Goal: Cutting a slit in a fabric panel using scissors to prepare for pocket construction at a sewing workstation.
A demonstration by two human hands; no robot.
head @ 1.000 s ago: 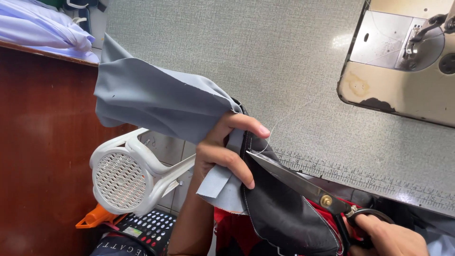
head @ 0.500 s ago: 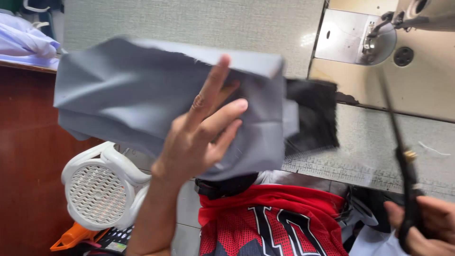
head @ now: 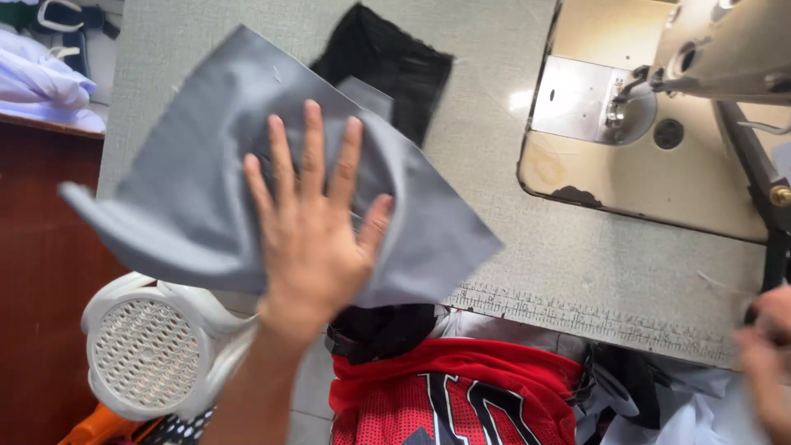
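At the far left we see a pile of white fabric (head: 45, 86) resting on a dark wooden surface (head: 41, 272), with a white perforated plastic stool (head: 148, 350) below it and an orange object (head: 103, 426) at the bottom edge. Just right of these, our left hand (head: 309, 227) lies flat, fingers spread and straight, palm pressed down on the grey fabric piece (head: 206, 189); nothing is gripped, and the hand simply bears on the cloth. The grey fabric piece lies on the grey-green table top (head: 511, 239), with its left corner curling out past the table edge above the stool and its right corner pointing toward the ruled measuring strip (head: 593, 317) along the near edge of the table. A black fabric piece (head: 387, 62) lies partly under the grey one at its upper edge. Below the table edge a red garment with dark lettering (head: 461, 400) is visible. Further right, the cream-coloured sewing machine bed (head: 626, 177) is set into the table, with its metal needle plate (head: 577, 99) and presser foot (head: 630, 95) near the upper right. At the far right edge our right hand (head: 766, 363) appears blurred, its fingers around the dark handle of a pair of scissors (head: 774, 239), whose blade points up over the machine bed.
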